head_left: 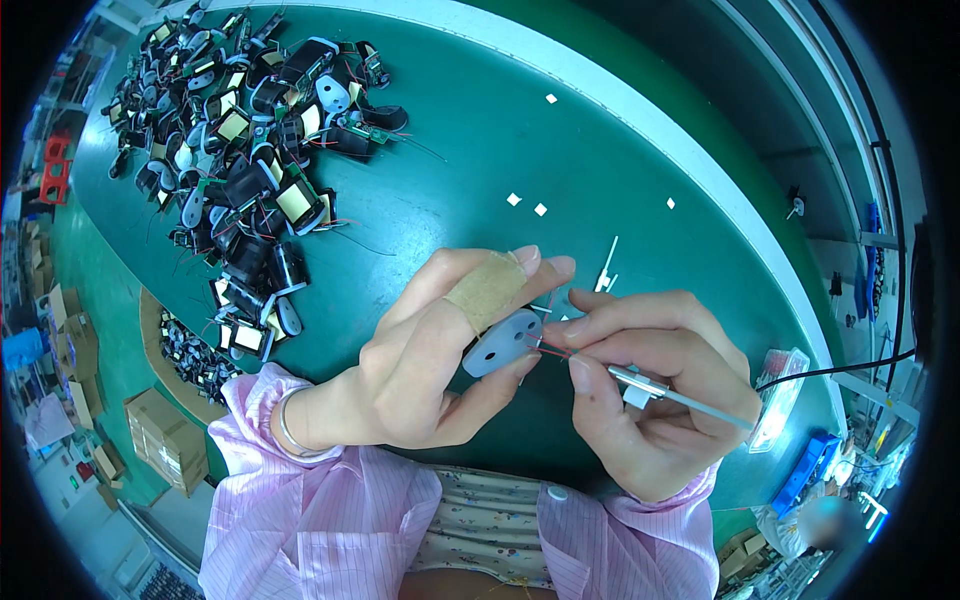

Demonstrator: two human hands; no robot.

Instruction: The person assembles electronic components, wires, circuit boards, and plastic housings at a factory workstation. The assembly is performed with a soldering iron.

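Note:
My left hand [420, 350], a tan bandage around one finger, holds a grey oval end piece [497, 346] with several round holes. What lies behind that piece is mostly hidden by the fingers. Thin red wires [553, 350] run from it to my right hand [665, 375], whose thumb and forefinger pinch close to them. The same hand also holds a slim silver rod with a small white block [640, 386], its thin end lying across the palm. A similar thin white rod with a block [606, 268] lies on the table just beyond the right fingertips.
A large pile of small black-and-grey electronic units [250, 150] with loose wires covers the table's far left. Several small white squares [541, 209] are scattered over the green tabletop [450, 200]. At right stand a clear plastic box [780, 400] and a blue bin [806, 472]. A cardboard box [166, 440] sits at lower left.

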